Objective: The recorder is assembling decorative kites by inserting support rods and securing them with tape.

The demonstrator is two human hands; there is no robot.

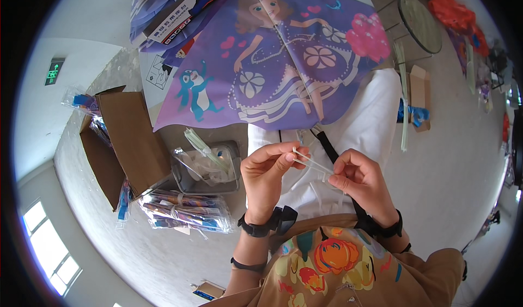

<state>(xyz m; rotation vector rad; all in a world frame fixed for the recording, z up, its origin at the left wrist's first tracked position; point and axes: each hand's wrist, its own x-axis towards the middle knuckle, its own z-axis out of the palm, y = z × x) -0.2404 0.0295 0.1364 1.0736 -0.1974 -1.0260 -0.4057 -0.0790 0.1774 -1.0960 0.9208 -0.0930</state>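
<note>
My left hand (263, 180) pinches one end of a pair of thin white plastic strips (312, 164) between thumb and fingertips. At the other end, my right hand (364, 183) has its thumb and forefinger closed on the same strips, where a small white end piece shows. Both hands are above my lap, over white trousers (376, 103). Just beyond them spreads a purple kite sheet (218, 86) printed with a princess, a blue rabbit and pink hearts. Its near edge lies above my knees, apart from both hands.
To the left are a grey plastic bin (206, 189) with white rods (204, 148), an open cardboard box (133, 141) and bagged kites (185, 212). A tape dispenser box (182, 13) rests at the far left. On the right stand a round stool (420, 24) and a small carton (418, 92).
</note>
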